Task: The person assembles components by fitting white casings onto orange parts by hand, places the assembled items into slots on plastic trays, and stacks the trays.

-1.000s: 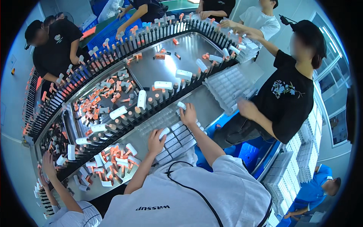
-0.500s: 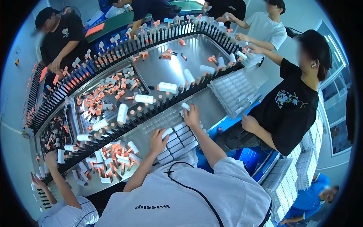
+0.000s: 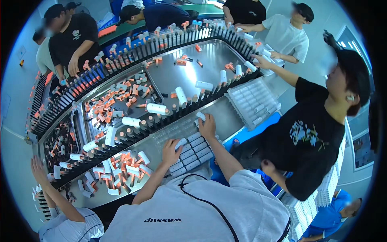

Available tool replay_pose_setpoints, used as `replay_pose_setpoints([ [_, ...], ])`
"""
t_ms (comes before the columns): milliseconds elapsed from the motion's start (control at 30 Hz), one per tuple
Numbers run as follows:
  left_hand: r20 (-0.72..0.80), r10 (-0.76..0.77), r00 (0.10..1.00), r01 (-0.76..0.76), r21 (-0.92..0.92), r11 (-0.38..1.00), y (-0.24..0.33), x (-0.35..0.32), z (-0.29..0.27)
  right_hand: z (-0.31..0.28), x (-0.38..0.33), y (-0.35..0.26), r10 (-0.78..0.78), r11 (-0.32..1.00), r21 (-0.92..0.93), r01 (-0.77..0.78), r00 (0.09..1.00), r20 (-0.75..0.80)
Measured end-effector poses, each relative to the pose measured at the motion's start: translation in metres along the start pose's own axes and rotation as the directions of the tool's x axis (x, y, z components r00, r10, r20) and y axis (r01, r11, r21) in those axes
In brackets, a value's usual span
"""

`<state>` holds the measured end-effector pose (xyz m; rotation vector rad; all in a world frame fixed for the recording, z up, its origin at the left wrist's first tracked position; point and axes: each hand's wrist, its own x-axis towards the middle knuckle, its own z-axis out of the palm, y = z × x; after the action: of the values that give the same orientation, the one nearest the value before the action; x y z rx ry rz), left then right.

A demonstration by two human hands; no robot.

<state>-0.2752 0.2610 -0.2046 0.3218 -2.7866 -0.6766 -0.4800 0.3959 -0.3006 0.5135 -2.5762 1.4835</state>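
Note:
My left hand (image 3: pixel 171 151) is closed around a short white plastic cylinder (image 3: pixel 181 142) at the back left corner of a tray (image 3: pixel 172 172). Rows of similar white cylinders (image 3: pixel 194 151) fill that tray's compartments, right in front of my body. My right hand (image 3: pixel 207 126) pinches another white cylinder (image 3: pixel 200 115), raised just beyond the tray's back edge. Part of the tray's right side is covered by my right forearm. A transparent plastic tray (image 3: pixel 165 135) lies behind the filled one, on the metal table.
A peg conveyor (image 3: pixel 141 132) carrying white cylinders curves around metal pans (image 3: pixel 161 97). Orange-and-white parts (image 3: pixel 121 171) lie heaped at my left, beside a co-worker's arm (image 3: pixel 60 199). At right, another tray (image 3: pixel 253 103) stands by a person in black (image 3: pixel 306 121).
White cylinders on the near conveyor row have shifted leftward. The co-worker's hand at lower left has moved off a conveyor piece. My hands have barely moved, each keeping its cylinder.

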Motion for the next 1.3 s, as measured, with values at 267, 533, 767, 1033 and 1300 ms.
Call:
replay_pose_setpoints([
  [267, -0.011, -0.010, 1.000, 0.011, 0.034, 0.999, 0.017, 0.018, 0.016, -0.005, 0.021, 0.021, -0.033, 0.998, 0.050, 0.035, 0.999, -0.034],
  [533, -0.014, -0.003, 1.000, 0.004, 0.066, 0.998, 0.019, 0.024, 0.032, -0.011, 0.030, 0.032, -0.034, 0.996, 0.084, 0.035, 0.999, -0.017],
  [767, -0.037, 0.035, 0.999, -0.033, 0.046, 0.998, 0.017, 0.027, 0.027, -0.009, 0.030, 0.030, -0.025, 0.999, 0.041, 0.026, 0.999, -0.032],
  [1033, -0.026, 0.014, 1.000, -0.013, 0.041, 0.999, 0.016, 0.027, 0.020, -0.008, 0.032, 0.020, -0.022, 0.999, 0.042, 0.024, 0.999, -0.037],
  [1300, -0.030, 0.022, 0.999, -0.021, 0.014, 1.000, 0.003, 0.017, 0.005, -0.003, 0.023, 0.003, -0.074, 0.997, 0.021, 0.075, 0.996, -0.059],
])
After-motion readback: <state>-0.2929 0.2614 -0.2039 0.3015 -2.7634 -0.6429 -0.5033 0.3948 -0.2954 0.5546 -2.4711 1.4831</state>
